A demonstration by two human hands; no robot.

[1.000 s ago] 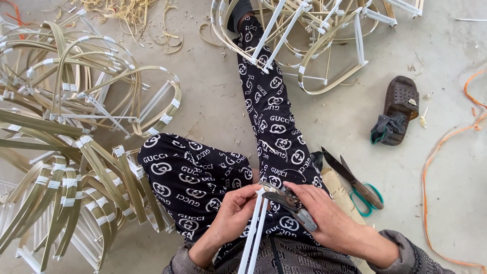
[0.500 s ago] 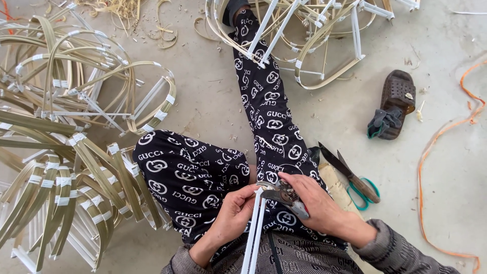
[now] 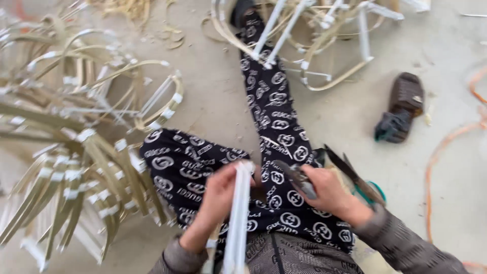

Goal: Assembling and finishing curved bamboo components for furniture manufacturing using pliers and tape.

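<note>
Slippage is my worry: left hand (image 3: 219,195) grips the white sticks (image 3: 237,213) over the lap at 6 o'clock, right hand (image 3: 324,190) clenches a dark blade (image 3: 297,178) pointing toward those fingers.

Bare grey concrete floor (image 3: 213,106) under flat, even light

Dusty and faintly stained, the floor carries a dark brown strapped sandal (image 3: 401,105), a thin orange cord (image 3: 446,147) curling along the right side, and scattered pale straw scraps (image 3: 170,35) near the top.

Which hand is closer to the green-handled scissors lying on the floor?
Right. The right hand sits just beside the green-handled scissors; the left hand grips white sticks farther away.
</note>
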